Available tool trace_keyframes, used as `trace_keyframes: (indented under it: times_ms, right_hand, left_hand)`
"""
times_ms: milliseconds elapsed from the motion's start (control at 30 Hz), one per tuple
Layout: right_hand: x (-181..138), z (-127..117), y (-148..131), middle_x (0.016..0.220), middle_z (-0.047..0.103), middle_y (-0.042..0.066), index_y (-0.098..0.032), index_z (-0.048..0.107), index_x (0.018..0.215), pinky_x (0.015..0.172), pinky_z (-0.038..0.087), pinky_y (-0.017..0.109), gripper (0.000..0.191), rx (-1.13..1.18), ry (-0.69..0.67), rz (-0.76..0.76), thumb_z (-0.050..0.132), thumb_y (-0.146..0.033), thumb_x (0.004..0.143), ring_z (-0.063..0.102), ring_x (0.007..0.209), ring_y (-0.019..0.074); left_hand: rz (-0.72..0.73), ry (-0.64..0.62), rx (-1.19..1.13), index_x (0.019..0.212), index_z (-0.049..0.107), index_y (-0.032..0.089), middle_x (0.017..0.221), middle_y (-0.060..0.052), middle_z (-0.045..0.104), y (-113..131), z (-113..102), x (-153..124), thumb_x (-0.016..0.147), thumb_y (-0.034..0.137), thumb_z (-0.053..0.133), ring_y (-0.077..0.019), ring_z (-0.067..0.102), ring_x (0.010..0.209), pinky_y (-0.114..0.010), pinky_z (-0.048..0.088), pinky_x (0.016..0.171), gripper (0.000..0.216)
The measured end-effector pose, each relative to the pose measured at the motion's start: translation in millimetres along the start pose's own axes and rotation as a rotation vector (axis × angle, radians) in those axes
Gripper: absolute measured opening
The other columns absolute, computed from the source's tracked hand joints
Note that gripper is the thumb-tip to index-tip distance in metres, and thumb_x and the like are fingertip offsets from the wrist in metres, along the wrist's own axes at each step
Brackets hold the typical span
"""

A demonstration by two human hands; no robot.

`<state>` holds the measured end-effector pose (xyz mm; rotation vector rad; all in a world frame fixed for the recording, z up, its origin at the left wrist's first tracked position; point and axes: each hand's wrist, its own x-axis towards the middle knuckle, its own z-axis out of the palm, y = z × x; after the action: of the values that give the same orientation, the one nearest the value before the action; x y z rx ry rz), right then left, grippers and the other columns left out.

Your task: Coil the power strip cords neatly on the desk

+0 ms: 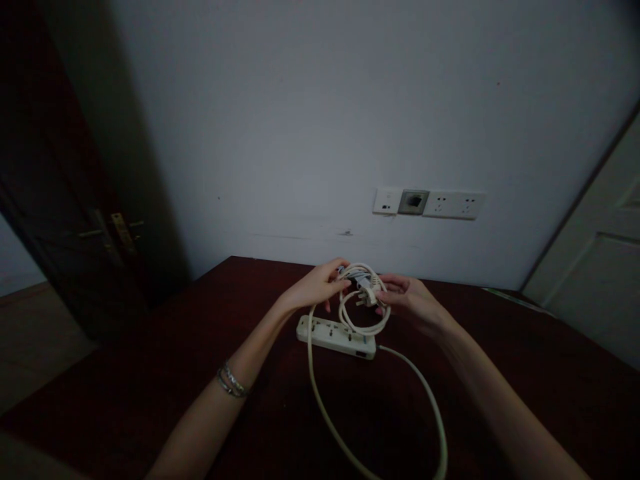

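A white power strip (336,337) lies on the dark red table. Its pale cord (320,393) leaves the right end, sweeps toward me in a wide loop and rises into a small coil above the strip. My left hand (325,283) pinches the left side of that coil between thumb and fingers. On the coil's right side, my right hand (407,300) is closed on the cord close to the plug (367,295), whose prongs point left. Something small and grey shows at the top of the coil, too unclear to name.
The dark red table (240,293) runs up to a pale wall. On the wall is a row of sockets (454,205). A dark wooden door with a brass handle (123,232) stands at left, a pale door (610,267) at right.
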<state>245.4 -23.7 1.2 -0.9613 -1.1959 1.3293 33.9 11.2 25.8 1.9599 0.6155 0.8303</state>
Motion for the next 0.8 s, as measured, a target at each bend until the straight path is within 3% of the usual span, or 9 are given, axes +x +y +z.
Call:
trace_keyframes:
  times_ms: [133, 267, 467, 667, 800]
  right_hand:
    - [0.8, -1.8, 0.7, 0.076, 0.068, 0.004, -0.016, 0.067, 0.088, 0.052, 0.055, 0.024, 0.028, 0.111, -0.028, 0.061, 0.075, -0.012, 0.061, 0.062, 0.061, 0.0136]
    - [2.4, -4.4, 1.4, 0.075, 0.068, 0.005, -0.015, 0.068, 0.088, 0.052, 0.054, 0.022, 0.023, 0.186, -0.061, 0.066, 0.071, -0.012, 0.065, 0.061, 0.059, 0.0121]
    - [3.3, -1.6, 1.1, 0.07, 0.066, 0.004, -0.014, 0.068, 0.086, 0.045, 0.052, 0.019, 0.021, 0.213, -0.057, 0.039, 0.071, -0.013, 0.065, 0.058, 0.051, 0.0098]
    - [3.4, 4.8, 2.3, 0.067, 0.065, 0.003, -0.014, 0.068, 0.085, 0.037, 0.045, 0.015, 0.024, 0.199, 0.009, 0.006, 0.074, -0.015, 0.062, 0.055, 0.047, 0.0085]
    - [1.4, 1.8, -1.3, 0.069, 0.067, 0.003, -0.015, 0.069, 0.088, 0.047, 0.05, 0.021, 0.03, 0.116, 0.016, 0.011, 0.076, -0.019, 0.059, 0.058, 0.053, 0.0107]
  left_hand:
    - [0.004, 0.01, -0.031, 0.111, 0.047, 0.019, 0.068, 0.002, 0.054, -8.3, 4.6, 5.5, 0.073, 0.024, 0.062, -0.005, 0.042, 0.045, -0.015, 0.029, 0.037, 0.041]
    - [-0.053, 0.028, -0.213, 0.11, 0.045, 0.017, 0.068, 0.001, 0.057, -22.2, 12.9, 13.0, 0.073, 0.029, 0.064, -0.0033, 0.04, 0.041, -0.015, 0.027, 0.037, 0.044]
    - [-0.233, -0.12, -0.479, 0.092, 0.051, 0.011, 0.072, -0.01, 0.064, -34.2, 16.0, 16.7, 0.07, 0.034, 0.068, -0.0059, 0.048, 0.046, -0.018, 0.027, 0.04, 0.036]
    - [-0.184, -0.094, -0.373, 0.081, 0.055, 0.012, 0.057, -0.002, 0.059, -37.7, 18.3, 15.5, 0.069, 0.031, 0.068, -0.0098, 0.053, 0.051, -0.02, 0.035, 0.048, 0.025]
    - [-0.121, -0.059, -0.207, 0.072, 0.058, 0.011, 0.058, -0.003, 0.06, -36.3, 20.1, 16.8, 0.074, 0.03, 0.062, -0.0109, 0.054, 0.056, -0.024, 0.041, 0.061, 0.019]
